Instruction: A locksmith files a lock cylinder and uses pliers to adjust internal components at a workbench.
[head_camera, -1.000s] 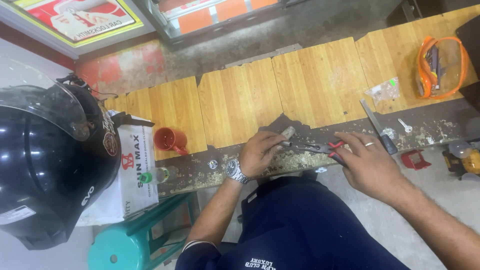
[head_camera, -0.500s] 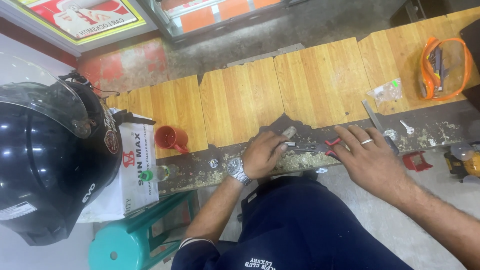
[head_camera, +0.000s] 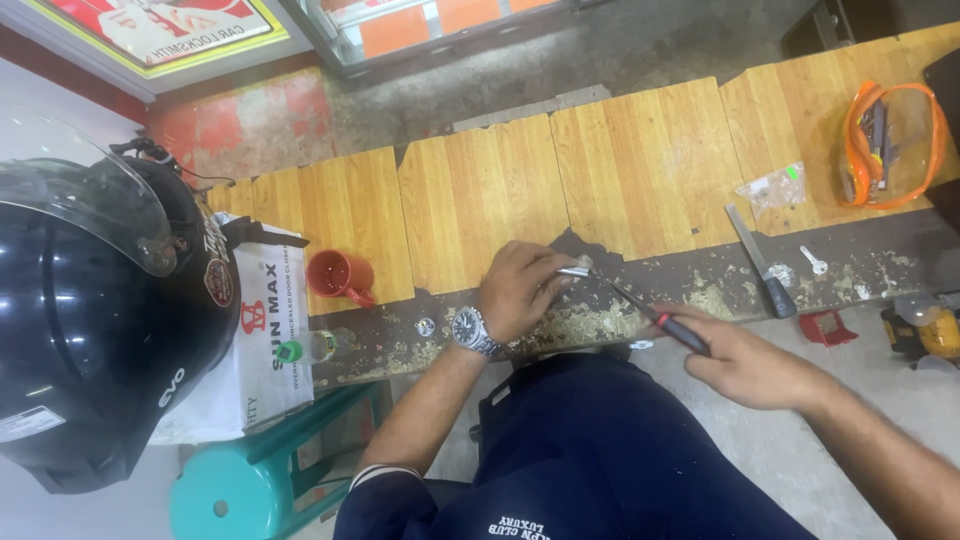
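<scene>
A small silvery metal piece (head_camera: 577, 268) sits pinched at the fingertips of the left hand (head_camera: 520, 290), just above the worn, chipped front edge of a wooden plank workbench (head_camera: 640, 170), near the centre of the view. The left fingers are curled together around the piece, and a steel wristwatch (head_camera: 470, 331) shows on that wrist. The right hand (head_camera: 745, 360), at about four o'clock from the piece, is closed in a fist on the red-and-black handle of a thin-bladed tool (head_camera: 650, 315), whose slender shaft slants up to touch the metal piece. At three o'clock on the bench lies a flat metal file with a black handle (head_camera: 758, 260), and beyond it a clear pouch with orange trim (head_camera: 890, 140). At nine o'clock stands a red plastic mug (head_camera: 338, 275), then a white cardboard box (head_camera: 265, 330) and a glossy black motorcycle helmet (head_camera: 90, 330). A teal plastic stool (head_camera: 250, 480) stands at seven o'clock.
</scene>
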